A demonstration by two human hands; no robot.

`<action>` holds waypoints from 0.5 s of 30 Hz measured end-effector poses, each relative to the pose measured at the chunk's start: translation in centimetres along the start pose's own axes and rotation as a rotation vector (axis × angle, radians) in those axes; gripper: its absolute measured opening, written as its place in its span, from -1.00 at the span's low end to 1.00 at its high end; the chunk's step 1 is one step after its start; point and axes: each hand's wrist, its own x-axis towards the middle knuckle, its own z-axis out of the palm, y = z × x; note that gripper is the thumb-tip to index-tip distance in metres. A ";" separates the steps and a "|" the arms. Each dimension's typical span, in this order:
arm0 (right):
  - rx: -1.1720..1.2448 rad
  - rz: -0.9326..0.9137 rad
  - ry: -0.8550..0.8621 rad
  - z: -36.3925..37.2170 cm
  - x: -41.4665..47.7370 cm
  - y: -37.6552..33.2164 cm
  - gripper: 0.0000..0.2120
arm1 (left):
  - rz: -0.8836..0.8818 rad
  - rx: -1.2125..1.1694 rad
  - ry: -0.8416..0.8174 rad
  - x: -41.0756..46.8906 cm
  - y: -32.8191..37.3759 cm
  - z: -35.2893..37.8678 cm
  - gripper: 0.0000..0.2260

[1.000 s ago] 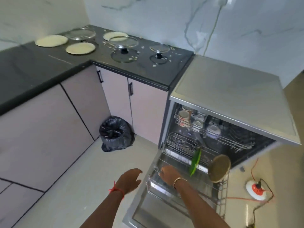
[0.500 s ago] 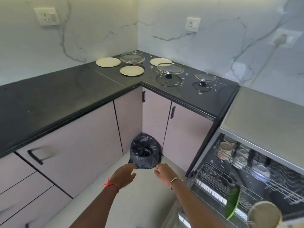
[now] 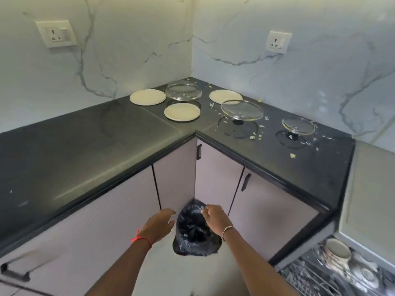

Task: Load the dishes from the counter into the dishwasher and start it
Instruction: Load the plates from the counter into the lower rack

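Note:
Three cream plates lie on the black counter (image 3: 85,146) near the corner: one at the left (image 3: 148,97), one in front (image 3: 182,111), one at the right (image 3: 224,96). Three glass lids stand upside down among them: one at the back (image 3: 183,92), a large one (image 3: 241,110), a small one (image 3: 298,125). My left hand (image 3: 159,224) and my right hand (image 3: 214,218) hover empty below the counter, fingers loosely curled. The open dishwasher's upper rack (image 3: 342,272) at the bottom right holds cups.
A black bin bag (image 3: 193,233) sits on the floor under my hands, against the corner cabinets (image 3: 215,184). Food scraps are scattered on the counter around the lids. The dishwasher's grey top (image 3: 372,195) adjoins the counter at the right.
The view has swung left and up from the dishwasher to the counter corner. Both hands have left the lower rack and now hang empty in front of the cabinets.

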 end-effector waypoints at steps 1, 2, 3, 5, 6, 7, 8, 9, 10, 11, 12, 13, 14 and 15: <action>0.006 0.000 0.000 -0.9 2.0 -0.4 -0.73 | 0.001 -0.009 0.015 2.0 -0.2 -1.1 -0.67; 0.014 -0.002 0.008 -1.8 3.9 -0.9 -0.72 | 0.001 -0.018 0.029 3.7 -0.5 -2.1 -0.67; 0.017 -0.007 0.022 -2.7 5.8 -1.4 -0.71 | 0.002 -0.031 0.051 5.6 -0.9 -3.1 -0.67; 0.036 -0.019 0.066 -4.5 9.2 -2.4 -0.69 | -0.004 -0.073 0.090 8.6 -1.5 -4.9 -0.68; 0.047 -0.025 0.082 -5.3 10.7 -2.9 -0.69 | -0.008 -0.097 0.106 10.0 -1.8 -5.7 -0.69; 0.049 -0.030 0.098 -6.0 11.9 -3.5 -0.69 | -0.005 -0.111 0.126 11.2 -2.1 -6.4 -0.70; 0.043 -0.033 0.109 -6.6 13.3 -4.0 -0.69 | 0.005 -0.117 0.153 12.6 -2.6 -7.0 -0.71; 0.037 -0.031 0.117 -7.1 14.6 -4.3 -0.68 | 0.017 -0.122 0.189 13.8 -2.9 -7.6 -0.72; 0.037 -0.030 0.127 -7.7 15.8 -4.7 -0.67 | 0.028 -0.127 0.223 14.9 -3.1 -8.2 -0.73; 0.041 -0.027 0.140 -8.3 17.3 -5.1 -0.66 | 0.040 -0.132 0.252 16.2 -3.5 -8.9 -0.74; 0.043 -0.027 0.157 -8.8 18.6 -5.5 -0.66 | 0.055 -0.130 0.277 17.5 -4.0 -9.4 -0.75; 0.051 -0.019 0.174 -9.3 20.0 -5.9 -0.67 | 0.072 -0.124 0.300 18.9 -4.5 -10.0 -0.76; 0.063 -0.008 0.190 -9.8 21.4 -6.3 -0.67 | 0.084 -0.118 0.325 20.3 -5.2 -10.5 -0.76; 0.074 0.001 0.207 -10.2 22.6 -6.8 -0.67 | 0.084 -0.120 0.341 21.7 -5.8 -10.9 -0.77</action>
